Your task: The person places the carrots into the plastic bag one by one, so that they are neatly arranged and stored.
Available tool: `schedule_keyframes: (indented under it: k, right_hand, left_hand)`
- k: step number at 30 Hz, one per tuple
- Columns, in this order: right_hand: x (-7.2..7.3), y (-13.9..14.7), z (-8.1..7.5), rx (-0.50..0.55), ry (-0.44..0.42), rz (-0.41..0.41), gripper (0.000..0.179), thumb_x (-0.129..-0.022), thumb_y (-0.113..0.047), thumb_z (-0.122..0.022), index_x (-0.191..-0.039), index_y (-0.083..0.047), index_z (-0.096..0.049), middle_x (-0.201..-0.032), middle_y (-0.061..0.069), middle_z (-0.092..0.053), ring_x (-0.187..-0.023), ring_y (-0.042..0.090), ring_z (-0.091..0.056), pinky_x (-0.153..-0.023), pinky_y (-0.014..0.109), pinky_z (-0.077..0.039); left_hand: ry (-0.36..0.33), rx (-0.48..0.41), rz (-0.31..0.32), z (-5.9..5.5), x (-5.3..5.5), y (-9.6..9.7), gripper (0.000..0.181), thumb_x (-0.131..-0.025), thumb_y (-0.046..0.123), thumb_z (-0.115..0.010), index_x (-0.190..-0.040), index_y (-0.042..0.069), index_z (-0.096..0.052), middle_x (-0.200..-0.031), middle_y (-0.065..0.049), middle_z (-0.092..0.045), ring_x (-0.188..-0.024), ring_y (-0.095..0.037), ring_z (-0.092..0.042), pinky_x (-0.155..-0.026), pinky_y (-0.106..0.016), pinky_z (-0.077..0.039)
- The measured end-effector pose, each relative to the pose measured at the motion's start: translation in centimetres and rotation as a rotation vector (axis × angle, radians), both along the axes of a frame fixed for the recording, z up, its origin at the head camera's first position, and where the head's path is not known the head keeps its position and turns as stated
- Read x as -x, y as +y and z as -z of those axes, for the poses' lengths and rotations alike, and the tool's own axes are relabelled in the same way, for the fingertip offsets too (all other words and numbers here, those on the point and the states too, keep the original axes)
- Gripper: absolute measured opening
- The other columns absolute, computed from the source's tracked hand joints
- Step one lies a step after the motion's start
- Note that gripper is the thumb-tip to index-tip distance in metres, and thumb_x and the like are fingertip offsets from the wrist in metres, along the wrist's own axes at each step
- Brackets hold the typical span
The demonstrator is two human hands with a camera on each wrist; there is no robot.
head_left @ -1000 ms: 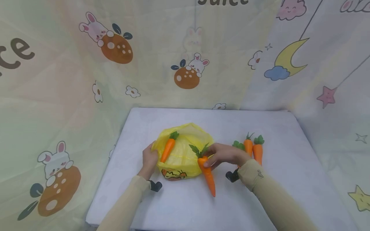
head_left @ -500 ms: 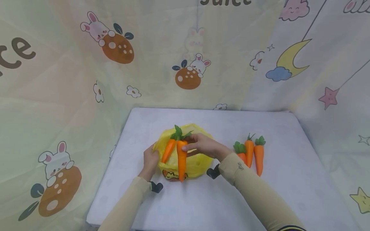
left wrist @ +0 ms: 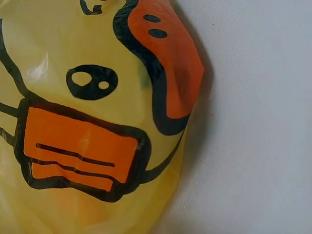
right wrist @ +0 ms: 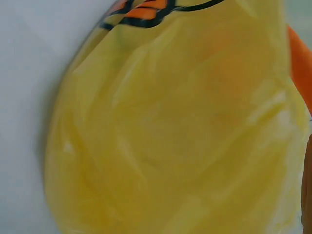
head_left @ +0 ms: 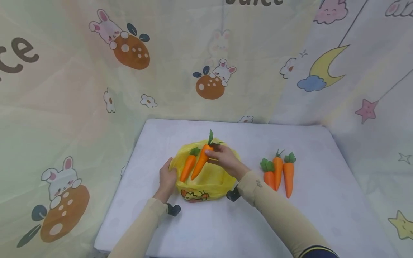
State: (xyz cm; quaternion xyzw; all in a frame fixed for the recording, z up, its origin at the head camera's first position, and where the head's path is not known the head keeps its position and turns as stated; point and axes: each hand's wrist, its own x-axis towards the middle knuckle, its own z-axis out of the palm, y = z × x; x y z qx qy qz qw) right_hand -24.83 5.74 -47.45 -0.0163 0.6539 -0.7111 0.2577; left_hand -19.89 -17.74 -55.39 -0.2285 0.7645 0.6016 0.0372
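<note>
A yellow plastic bag (head_left: pixel 219 179) with a cartoon print stands with its mouth open upward on the table. My left hand (head_left: pixel 167 178) grips the bag's left rim. Inside the bag, near that hand, lies a carrot (head_left: pixel 188 166) with green leaves. My right hand (head_left: pixel 226 159) pinches another carrot (head_left: pixel 201 163) near its leafy top, its tip slanting down into the bag's mouth. The left wrist view shows the bag's printed face (left wrist: pixel 83 146) up close. In the right wrist view the bag's side (right wrist: pixel 170 126) fills most of the picture, with a strip of orange carrot (right wrist: pixel 300 63) at the right.
Right of the bag, 3 carrots lie side by side on the white table (head_left: pixel 322 215): a left one (head_left: pixel 269 178), a middle one (head_left: pixel 277 172) and a right one (head_left: pixel 289 177). A printed cloth (head_left: pixel 174 64) hangs behind and at the sides.
My right hand has carried its carrot leftward from the bag's right edge to over the mouth, then tilted it so the tip points inward. The left hand keeps its hold on the rim.
</note>
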Motion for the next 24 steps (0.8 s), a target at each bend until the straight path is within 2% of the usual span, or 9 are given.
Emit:
schedule_keyframes:
  k: [6, 11, 16, 24]
  right_hand:
    - [0.2, -0.7, 2.2, -0.082, -0.008, 0.058, 0.065, -0.097, -0.019, -0.069, -0.149, 0.006, -0.039, -0.143, 0.022, -0.052, -0.12, 0.033, -0.061, -0.098, 0.044, -0.054]
    - [-0.3, -1.4, 3.7, -0.193, -0.022, 0.066, 0.061, -0.099, -0.022, -0.067, -0.147, 0.005, -0.043, -0.142, 0.022, -0.053, -0.117, 0.032, -0.061, -0.094, 0.043, -0.057]
    - [-0.5, -2.1, 4.6, -0.235, -0.04, 0.039, 0.057, -0.099, -0.018, -0.067, -0.145, 0.007, -0.045, -0.139, 0.025, -0.053, -0.114, 0.033, -0.062, -0.089, 0.04, -0.059]
    - [-0.5, -3.1, 5.3, -0.28, -0.068, 0.054, 0.059, -0.098, -0.016, -0.068, -0.146, 0.007, -0.044, -0.139, 0.03, -0.051, -0.112, 0.036, -0.064, -0.081, 0.037, -0.061]
  left_hand:
    - [-0.011, -0.003, 0.005, 0.0, 0.0, -0.1, 0.058, -0.103, 0.005, -0.04, -0.16, 0.009, -0.028, -0.164, -0.01, -0.028, -0.148, -0.03, -0.029, -0.12, -0.047, -0.027]
    - [-0.015, 0.011, 0.008, -0.1, 0.1, 0.1, 0.057, -0.103, 0.005, -0.04, -0.159, 0.008, -0.031, -0.164, -0.01, -0.03, -0.148, -0.03, -0.029, -0.12, -0.048, -0.027]
    - [-0.019, 0.016, 0.0, -0.1, 0.0, 0.2, 0.057, -0.102, 0.005, -0.041, -0.159, 0.009, -0.033, -0.163, -0.009, -0.031, -0.148, -0.03, -0.029, -0.12, -0.048, -0.026]
    - [-0.026, 0.036, 0.023, -0.2, 0.1, 0.4, 0.056, -0.103, 0.004, -0.041, -0.159, 0.009, -0.032, -0.164, -0.009, -0.03, -0.15, -0.03, -0.027, -0.12, -0.049, -0.026]
